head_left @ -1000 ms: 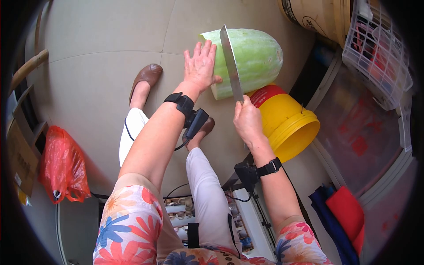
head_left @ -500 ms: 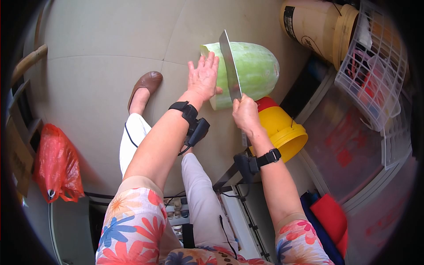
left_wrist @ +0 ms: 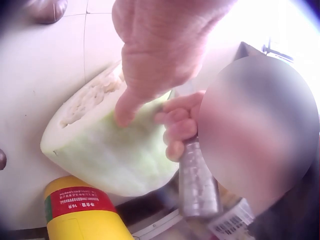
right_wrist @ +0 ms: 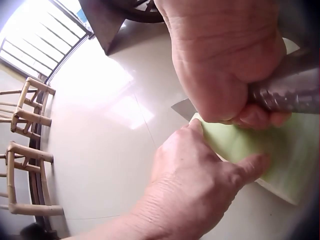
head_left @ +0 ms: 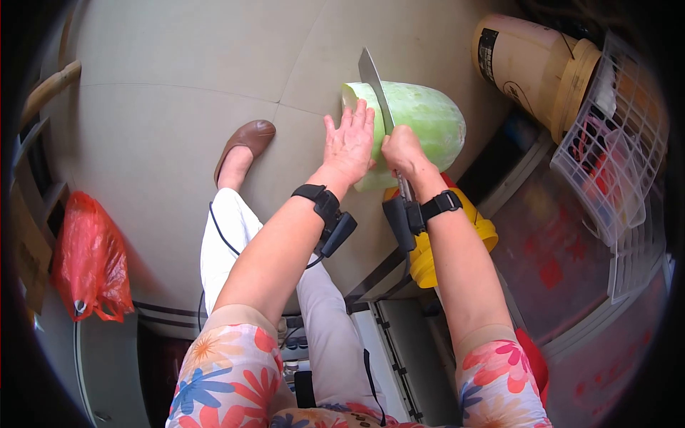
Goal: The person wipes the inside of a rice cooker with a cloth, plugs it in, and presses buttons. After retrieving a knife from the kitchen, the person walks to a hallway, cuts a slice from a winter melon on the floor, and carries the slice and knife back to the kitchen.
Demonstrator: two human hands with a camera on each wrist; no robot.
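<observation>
A large pale-green melon (head_left: 432,118) lies on its side, its cut end facing left; in the left wrist view that end shows white, pitted flesh (left_wrist: 95,97). My left hand (head_left: 349,143) rests on the melon near the cut end, fingers extended and thumb on the rind. My right hand (head_left: 405,151) grips the handle of a wide-bladed knife (head_left: 376,82), whose blade stands across the melon just right of my left hand. The metal handle (left_wrist: 199,180) shows below my right fingers in the left wrist view. How deep the edge sits is hidden.
A yellow bucket (head_left: 422,260) lies just below the melon. A larger cream bucket (head_left: 528,64) and a clear plastic basket (head_left: 606,164) are at the right. A red bag (head_left: 93,257) hangs at the left. Bamboo chairs (right_wrist: 30,155) stand on the tiled floor (head_left: 178,43).
My right hand has moved up over the melon with the knife, nearer my left hand. The left hand keeps its place on the melon. The head view has shifted.
</observation>
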